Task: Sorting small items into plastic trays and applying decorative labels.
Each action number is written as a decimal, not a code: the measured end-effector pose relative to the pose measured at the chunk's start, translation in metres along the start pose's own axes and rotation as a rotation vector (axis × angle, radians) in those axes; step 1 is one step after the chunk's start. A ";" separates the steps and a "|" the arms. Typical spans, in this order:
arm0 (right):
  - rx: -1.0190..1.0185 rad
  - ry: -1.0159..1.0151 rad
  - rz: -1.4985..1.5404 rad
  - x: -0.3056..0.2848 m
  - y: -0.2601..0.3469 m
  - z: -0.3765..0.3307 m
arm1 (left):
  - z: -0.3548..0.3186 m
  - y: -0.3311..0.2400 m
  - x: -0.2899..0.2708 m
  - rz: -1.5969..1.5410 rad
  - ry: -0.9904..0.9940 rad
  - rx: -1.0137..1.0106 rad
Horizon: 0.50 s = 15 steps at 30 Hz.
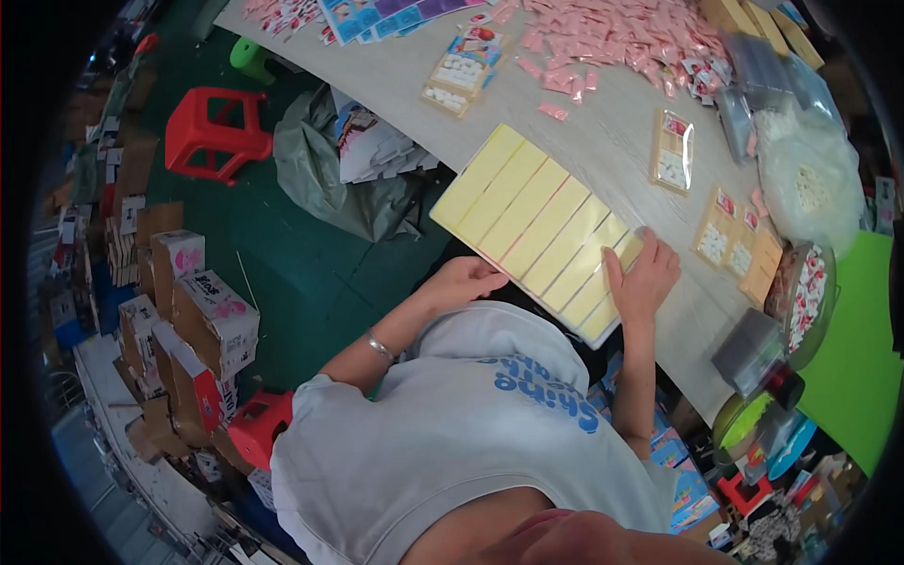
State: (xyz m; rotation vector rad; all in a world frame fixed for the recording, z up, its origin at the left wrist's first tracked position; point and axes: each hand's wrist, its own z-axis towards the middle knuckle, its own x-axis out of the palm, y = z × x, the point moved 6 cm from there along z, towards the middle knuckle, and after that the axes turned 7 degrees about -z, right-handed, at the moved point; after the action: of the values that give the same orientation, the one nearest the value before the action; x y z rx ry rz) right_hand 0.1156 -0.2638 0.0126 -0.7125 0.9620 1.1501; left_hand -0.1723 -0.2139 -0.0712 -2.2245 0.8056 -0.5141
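Observation:
A rectangular sheet of yellow strips (532, 212), parted by thin lines, lies slantwise over the near edge of the table, its near side jutting out above my lap. My right hand (645, 278) grips its right end, with the thumb on top and the fingers bent over the far corner. At the near long edge my left hand (463, 284) is closed on the sheet, the fingers curled and partly hidden under it. Whether this is one sheet or a stack, I cannot tell.
Pink sachets (621, 42) are heaped at the far side. Clear trays of white pieces (457, 80) stand behind the sheet, and another tray (672, 155) is to its right. A plastic bag (805, 174) and a bowl (800, 301) sit farther right. A red stool (217, 132) stands left.

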 end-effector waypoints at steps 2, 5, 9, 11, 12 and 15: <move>-0.033 0.125 0.206 0.024 0.006 -0.015 | 0.002 0.003 0.008 -0.440 -0.031 -0.016; -0.049 0.444 0.609 0.038 0.032 -0.028 | 0.000 -0.002 0.006 -0.698 -0.200 0.377; -0.262 0.318 1.031 -0.024 0.120 0.005 | -0.024 0.002 -0.047 -1.087 -0.322 0.453; -0.462 0.400 1.052 -0.032 0.174 0.005 | -0.030 0.015 -0.085 -1.064 -0.512 0.539; -0.499 0.475 1.027 -0.021 0.198 -0.004 | -0.026 0.038 -0.107 -1.037 -0.667 0.423; -0.500 0.571 0.933 -0.008 0.227 -0.012 | -0.010 0.135 -0.175 -0.912 -0.993 0.215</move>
State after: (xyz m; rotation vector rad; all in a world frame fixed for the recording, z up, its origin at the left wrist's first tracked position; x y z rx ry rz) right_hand -0.1066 -0.2146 0.0170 -1.0666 1.5943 2.1150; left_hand -0.3581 -0.1756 -0.1846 -2.1441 -0.7581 0.1526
